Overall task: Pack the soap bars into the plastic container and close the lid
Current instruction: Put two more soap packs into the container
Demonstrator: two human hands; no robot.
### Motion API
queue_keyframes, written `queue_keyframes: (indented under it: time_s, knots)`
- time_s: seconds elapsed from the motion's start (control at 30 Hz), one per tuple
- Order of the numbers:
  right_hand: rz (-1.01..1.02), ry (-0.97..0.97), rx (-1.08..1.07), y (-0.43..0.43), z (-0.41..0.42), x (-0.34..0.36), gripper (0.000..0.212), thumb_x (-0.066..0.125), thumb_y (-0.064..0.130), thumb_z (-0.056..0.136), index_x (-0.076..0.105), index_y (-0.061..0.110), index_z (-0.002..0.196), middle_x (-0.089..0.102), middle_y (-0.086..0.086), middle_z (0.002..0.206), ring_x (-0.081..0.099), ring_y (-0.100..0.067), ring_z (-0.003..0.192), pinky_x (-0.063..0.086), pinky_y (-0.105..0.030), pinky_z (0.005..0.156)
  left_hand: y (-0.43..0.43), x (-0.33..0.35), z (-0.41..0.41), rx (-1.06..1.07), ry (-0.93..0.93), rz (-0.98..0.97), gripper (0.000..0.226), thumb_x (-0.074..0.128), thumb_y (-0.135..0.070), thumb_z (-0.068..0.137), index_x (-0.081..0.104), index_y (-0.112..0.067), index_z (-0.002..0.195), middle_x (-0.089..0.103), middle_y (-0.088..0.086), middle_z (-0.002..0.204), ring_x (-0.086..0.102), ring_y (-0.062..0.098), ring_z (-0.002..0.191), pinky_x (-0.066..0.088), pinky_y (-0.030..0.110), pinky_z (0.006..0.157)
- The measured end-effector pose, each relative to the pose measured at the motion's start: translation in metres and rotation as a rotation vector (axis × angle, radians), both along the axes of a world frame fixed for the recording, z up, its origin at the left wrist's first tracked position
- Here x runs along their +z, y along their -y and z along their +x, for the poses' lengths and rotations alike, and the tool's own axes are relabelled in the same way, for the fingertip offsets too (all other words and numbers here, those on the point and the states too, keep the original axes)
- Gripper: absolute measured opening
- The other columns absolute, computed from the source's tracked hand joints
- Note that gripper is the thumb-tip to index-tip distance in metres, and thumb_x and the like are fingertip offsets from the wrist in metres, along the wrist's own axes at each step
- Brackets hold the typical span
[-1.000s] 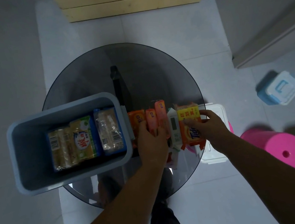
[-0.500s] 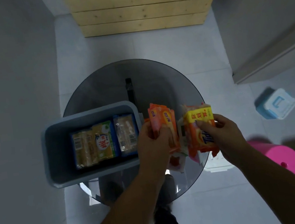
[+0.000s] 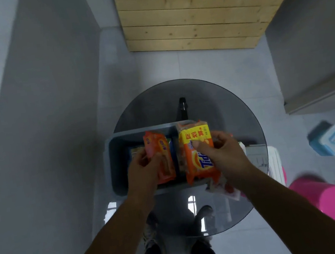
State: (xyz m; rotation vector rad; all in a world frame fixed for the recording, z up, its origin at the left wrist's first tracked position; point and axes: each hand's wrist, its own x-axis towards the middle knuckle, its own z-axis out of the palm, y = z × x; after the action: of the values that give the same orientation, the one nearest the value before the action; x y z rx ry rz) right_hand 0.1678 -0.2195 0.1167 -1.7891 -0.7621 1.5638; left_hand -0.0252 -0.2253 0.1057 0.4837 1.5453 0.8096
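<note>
A grey-blue plastic container (image 3: 116, 166) stands on the round dark glass table (image 3: 212, 103), with wrapped soap bars (image 3: 135, 151) lying inside, mostly hidden. My left hand (image 3: 143, 173) grips a stack of orange soap packs (image 3: 160, 158) above the container's middle. My right hand (image 3: 224, 157) holds an orange and yellow Tide soap pack (image 3: 198, 154) over the container's right end, with more packs behind it. A white and red pack (image 3: 225, 189) hangs below my right wrist.
A white lid (image 3: 272, 161) sits at the table's right edge. On the floor to the right are a pink stool (image 3: 332, 200) and a blue and white box (image 3: 334, 142). Wooden planks (image 3: 193, 11) lie beyond the table. My shoes (image 3: 204, 212) show through the glass.
Both hands lifted the soap packs off the table and carried them left, from beside the container to above it. The camera view shifted, so the container now sits nearer the centre.
</note>
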Motion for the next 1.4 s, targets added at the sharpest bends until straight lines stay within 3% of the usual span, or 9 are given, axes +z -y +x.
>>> queue_keyframes:
  time_s: [0.13,0.27,0.37,0.57,0.8,0.9,1.1,1.27,1.4]
  knots:
    - [-0.02,0.125,0.03,-0.003,-0.027,-0.018,0.034,0.076,0.032,0.084,0.063,0.021,0.114,0.074,0.001,0.104,0.074,-0.014,0.089,0.062,-0.03,0.071,-0.004,-0.018,-0.02,-0.008,0.034,-0.049,0.02,0.063,-0.014,0.093,0.068,-0.023,0.109,0.073,0.006,0.108,0.072,0.024,0.096,0.06,0.044,0.083]
    - [-0.003,0.269,0.073,-0.004,-0.039,-0.03,0.031,0.072,0.034,0.087,0.067,0.018,0.113,0.073,0.004,0.095,0.071,-0.008,0.084,0.052,-0.018,0.06,-0.007,-0.03,-0.028,-0.059,0.063,-0.051,0.022,0.063,-0.013,0.093,0.067,-0.019,0.113,0.073,0.005,0.108,0.073,0.021,0.094,0.06,0.036,0.075]
    - [0.008,0.385,0.08,-0.004,-0.042,-0.035,0.031,0.072,0.04,0.086,0.069,0.019,0.108,0.072,0.007,0.087,0.069,-0.001,0.075,0.046,-0.01,0.049,-0.009,-0.035,-0.025,-0.111,0.069,-0.057,0.025,0.063,-0.015,0.093,0.066,-0.015,0.119,0.072,0.006,0.112,0.071,0.023,0.1,0.06,0.038,0.08]
    - [0.051,0.631,0.163,-0.001,-0.051,-0.041,0.041,0.071,0.054,0.081,0.067,0.019,0.102,0.069,0.007,0.087,0.068,-0.006,0.077,0.056,-0.023,0.066,-0.007,-0.041,-0.015,-0.143,0.086,-0.054,0.026,0.063,-0.015,0.094,0.065,-0.016,0.12,0.071,0.004,0.115,0.069,0.024,0.107,0.057,0.049,0.09]
    - [0.154,0.803,0.174,0.002,-0.053,-0.054,0.053,0.056,0.07,0.08,0.069,0.022,0.097,0.069,0.007,0.084,0.068,-0.016,0.083,0.058,-0.035,0.073,-0.008,-0.044,-0.016,-0.128,0.097,-0.03,0.024,0.065,-0.014,0.092,0.066,-0.019,0.116,0.072,0.001,0.112,0.07,0.02,0.104,0.059,0.04,0.084]
    - [0.112,0.723,0.151,-0.002,-0.045,-0.058,0.037,0.066,0.051,0.087,0.07,0.016,0.098,0.067,0.005,0.087,0.068,-0.016,0.084,0.056,-0.03,0.074,-0.009,-0.047,-0.016,-0.138,0.098,-0.032,0.025,0.067,-0.016,0.091,0.067,-0.019,0.116,0.073,0.001,0.112,0.07,0.021,0.105,0.058,0.045,0.089]
    - [0.087,0.581,0.057,-0.006,-0.032,-0.059,0.021,0.07,0.036,0.089,0.07,0.015,0.093,0.072,0.0,0.092,0.07,-0.012,0.082,0.054,-0.021,0.066,-0.012,-0.051,-0.016,-0.166,0.102,-0.057,0.028,0.07,-0.019,0.089,0.067,-0.02,0.117,0.073,0.001,0.115,0.069,0.022,0.109,0.055,0.051,0.093]
    - [0.095,0.533,-0.079,-0.005,-0.028,-0.057,0.014,0.067,0.028,0.093,0.067,0.018,0.084,0.069,0.005,0.083,0.067,-0.006,0.077,0.049,-0.017,0.062,-0.019,-0.051,-0.023,-0.184,0.11,-0.121,0.038,0.066,-0.013,0.092,0.05,-0.015,0.126,0.068,0.005,0.119,0.068,0.023,0.106,0.058,0.044,0.087]
    - [0.128,0.563,-0.137,-0.002,-0.031,-0.061,0.017,0.065,0.028,0.094,0.067,0.014,0.085,0.065,0.01,0.079,0.063,0.0,0.074,0.045,-0.014,0.061,-0.026,-0.054,-0.022,-0.325,-0.108,-0.088,0.03,0.066,-0.017,0.092,0.058,-0.017,0.121,0.066,0.001,0.121,0.064,0.019,0.11,0.055,0.042,0.092]
